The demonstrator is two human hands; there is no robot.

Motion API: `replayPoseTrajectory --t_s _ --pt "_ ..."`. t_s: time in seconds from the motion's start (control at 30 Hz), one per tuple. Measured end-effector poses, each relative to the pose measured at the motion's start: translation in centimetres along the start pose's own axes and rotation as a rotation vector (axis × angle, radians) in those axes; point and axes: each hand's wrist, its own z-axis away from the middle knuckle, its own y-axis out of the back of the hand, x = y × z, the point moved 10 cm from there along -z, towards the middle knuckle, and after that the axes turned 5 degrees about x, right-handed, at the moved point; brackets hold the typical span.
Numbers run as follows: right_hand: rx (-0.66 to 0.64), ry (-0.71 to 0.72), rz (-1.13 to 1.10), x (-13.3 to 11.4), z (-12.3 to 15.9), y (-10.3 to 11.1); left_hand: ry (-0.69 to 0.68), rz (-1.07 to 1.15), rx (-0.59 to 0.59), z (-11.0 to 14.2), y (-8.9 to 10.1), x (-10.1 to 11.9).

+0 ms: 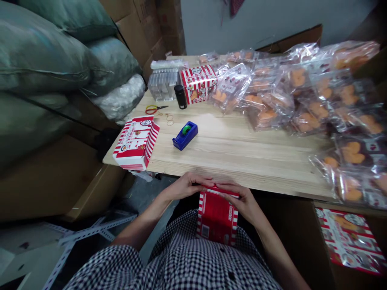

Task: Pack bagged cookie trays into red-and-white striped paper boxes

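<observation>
A red box with striped white edges and a barcode rests against my lap, below the table's front edge. Both hands meet at its top edge. My left hand grips the top left part, fingers along the edge. On the top right, my right hand holds the same box, fingers bent over its face. Beyond the hands, a blue tape dispenser with a green roll stands on the table. A stack of flat red-and-white cartons lies at the table's left corner.
On the wooden table are scissors, a black bottle, a standing striped box and clear plastic trays. Plastic bags with orange pieces fill the right side. Large sacks pile up left. A striped pack lies low right.
</observation>
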Motion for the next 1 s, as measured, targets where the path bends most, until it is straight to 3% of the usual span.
replayPoseTrajectory --t_s 0.2,0.3,0.37,0.47,0.53,0.63,0.77,1.0 --pt "-0.004 0.009 0.029 0.7 -0.3 0.4 0.001 -0.01 0.137 0.3 -0.4 -1.5" --pt "0.052 0.023 0.045 0.9 -0.2 1.1 0.064 -0.03 0.27 0.5 0.9 -2.3" --pt "0.103 0.036 0.064 0.7 0.0 2.0 0.049 -0.083 0.43 0.5 4.0 -2.2" --pt "0.199 0.125 0.099 -1.0 0.3 4.1 0.013 -0.262 0.859 1.2 12.0 -1.2" --pt "0.291 0.22 0.143 -3.2 0.5 5.9 0.099 -0.376 1.057 1.5 16.7 -1.5" --pt "0.459 0.366 0.253 -7.4 1.1 8.1 0.268 -0.359 1.047 0.2 20.6 -3.7" --pt "0.614 0.539 0.412 -11.2 1.5 8.5 0.352 -0.247 0.937 -1.6 22.0 -6.0" --pt "0.468 0.744 0.503 -10.6 -0.3 4.6 0.382 -0.029 0.832 -2.3 22.9 -7.5"
